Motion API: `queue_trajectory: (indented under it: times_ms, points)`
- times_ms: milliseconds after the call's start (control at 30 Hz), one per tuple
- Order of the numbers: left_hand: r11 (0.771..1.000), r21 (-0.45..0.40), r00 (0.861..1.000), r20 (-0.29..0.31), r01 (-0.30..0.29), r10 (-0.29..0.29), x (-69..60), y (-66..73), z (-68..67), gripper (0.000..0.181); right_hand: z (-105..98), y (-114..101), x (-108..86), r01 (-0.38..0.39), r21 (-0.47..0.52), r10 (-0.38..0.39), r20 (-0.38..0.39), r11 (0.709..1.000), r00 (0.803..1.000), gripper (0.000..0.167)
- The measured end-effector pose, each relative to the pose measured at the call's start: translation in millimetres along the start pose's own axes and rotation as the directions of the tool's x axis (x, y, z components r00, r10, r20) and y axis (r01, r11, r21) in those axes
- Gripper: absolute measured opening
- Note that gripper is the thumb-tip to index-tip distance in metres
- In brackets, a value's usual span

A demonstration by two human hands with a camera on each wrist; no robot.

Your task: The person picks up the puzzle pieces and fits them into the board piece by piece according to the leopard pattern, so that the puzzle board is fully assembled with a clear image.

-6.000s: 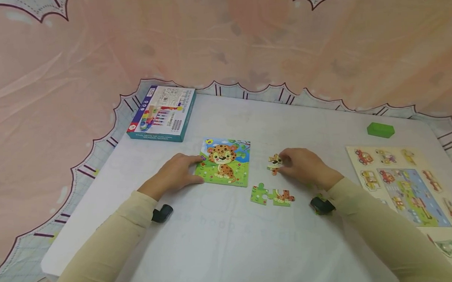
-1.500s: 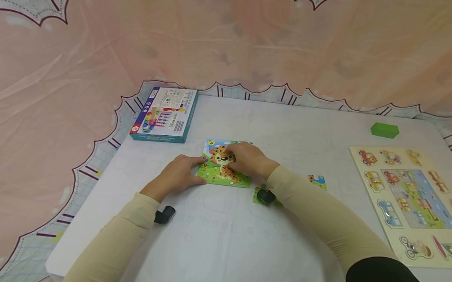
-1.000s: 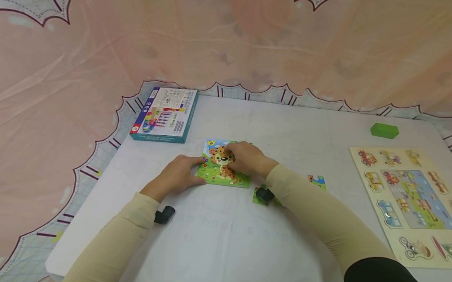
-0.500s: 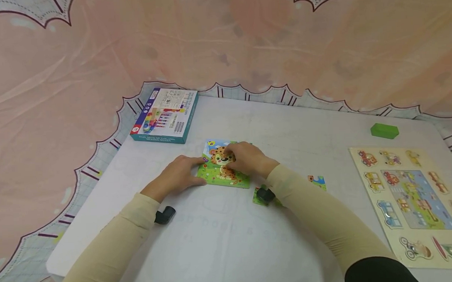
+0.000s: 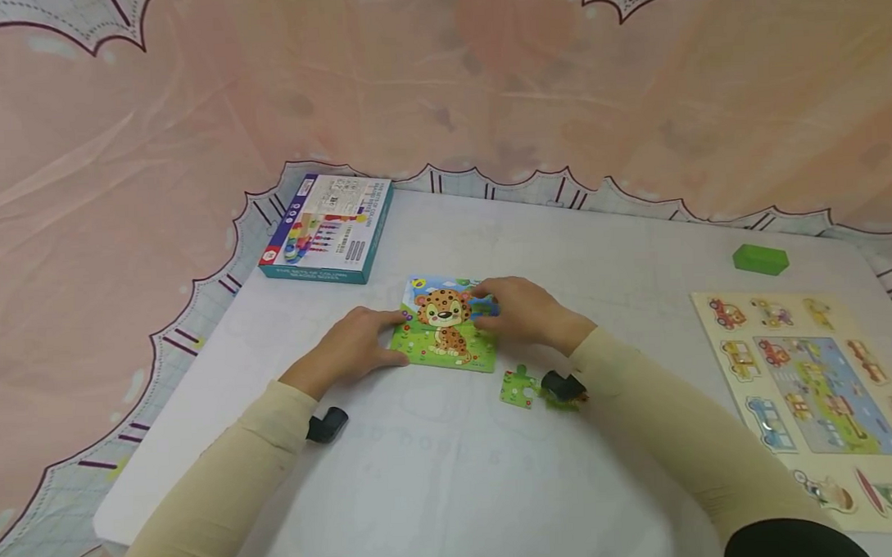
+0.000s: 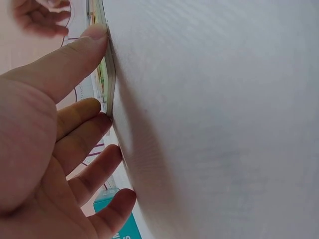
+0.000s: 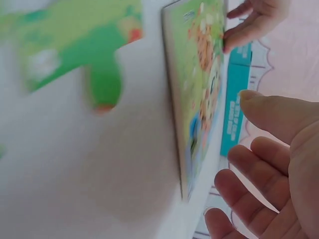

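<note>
A leopard picture puzzle board (image 5: 448,348) lies flat in the middle of the white table. My left hand (image 5: 355,347) rests against its left side, thumb and fingertips touching the edge, fingers fairly straight in the left wrist view. Over the board's upper right side is my right hand (image 5: 528,312), hiding part of it; the right wrist view shows its fingers (image 7: 249,169) loosely bent, holding nothing, apart from the board. Below right lies a loose green puzzle piece (image 5: 519,388). Another piece (image 5: 564,403) is partly covered by the black wrist camera.
A flat teal-edged box (image 5: 326,227) lies at the back left. Far right are a green block (image 5: 760,259) and a large vehicle puzzle board (image 5: 722,367). A patterned orange cloth (image 5: 439,82) hangs behind the table.
My right hand held a leopard-face piece off the board, then pressed it on the board. Now it has let go and drawn back to the right. My left hand stays at the edge.
</note>
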State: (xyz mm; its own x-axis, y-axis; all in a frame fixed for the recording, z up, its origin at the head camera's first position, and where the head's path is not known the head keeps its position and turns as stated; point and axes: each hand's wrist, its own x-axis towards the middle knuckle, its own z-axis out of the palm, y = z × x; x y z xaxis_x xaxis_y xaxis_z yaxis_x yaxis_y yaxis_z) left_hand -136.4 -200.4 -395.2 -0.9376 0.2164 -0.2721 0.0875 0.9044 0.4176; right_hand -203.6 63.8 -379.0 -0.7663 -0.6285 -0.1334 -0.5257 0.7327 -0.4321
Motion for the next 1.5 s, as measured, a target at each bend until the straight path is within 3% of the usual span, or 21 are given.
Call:
queue_trajectory:
  times_ms: [267,833,1500]
  points:
    - [1.0,0.006,1.0,0.009,0.001,-0.001,-1.0,0.0,-1.9,0.072,-8,12,-32.2,-0.066,0.024,0.066,0.015,0.997,0.998,0.048]
    - [1.0,0.006,1.0,0.006,-0.002,0.002,4.3,-3.7,1.6,0.073,-11,55,-90.7,-0.136,-0.02,0.134,-0.069,0.991,0.989,0.047]
    - [1.0,0.009,1.0,0.013,0.006,-0.006,1.5,-1.0,-1.0,0.071,-10,92,-138.3,-0.202,0.027,0.204,-0.076,0.979,0.976,0.048]
